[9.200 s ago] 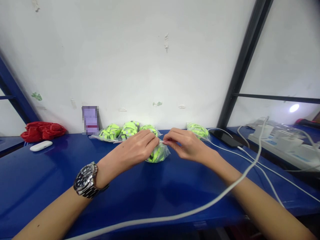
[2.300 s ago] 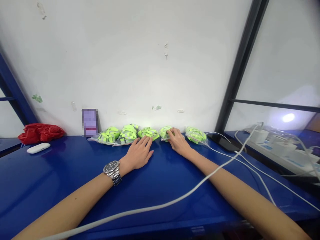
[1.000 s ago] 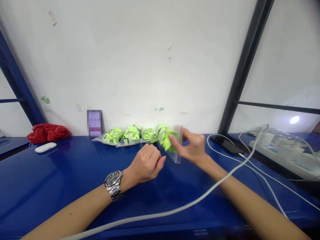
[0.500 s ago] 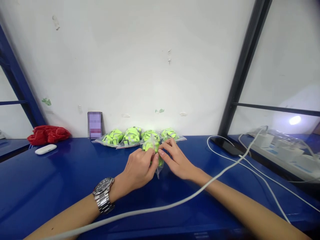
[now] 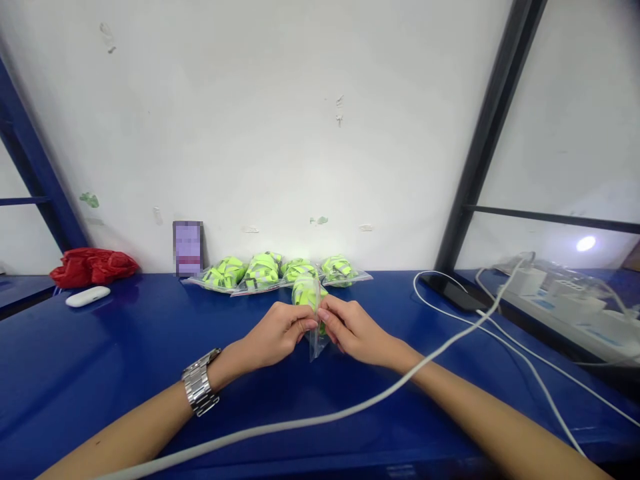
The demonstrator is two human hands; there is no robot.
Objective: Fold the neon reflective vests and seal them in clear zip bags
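A clear plastic bag with yellow-green and grey material inside [image 5: 305, 291] is between my hands above the blue table [image 5: 240, 417]. My left hand [image 5: 283, 333], with a metal watch on its wrist, pinches the bag's edge from the left. From the right, my right hand [image 5: 357, 331] pinches the same edge, its fingertips almost meeting the left ones. Behind them, along the wall, lie several similar filled bags, among them one at the left [image 5: 225, 273] and one at the right [image 5: 339, 269].
A phone [image 5: 189, 248] leans on the wall. Left are a red bundle [image 5: 94, 267] and a white case [image 5: 88, 297]. A white cable [image 5: 330, 416] crosses in front of my forearms. Another phone [image 5: 453, 293] and power strips [image 5: 565, 300] lie at the right.
My left hand has turned and lowered a little, its fingers now lower on the bag's edge. My right fingers have closed into a pinch on the bag.
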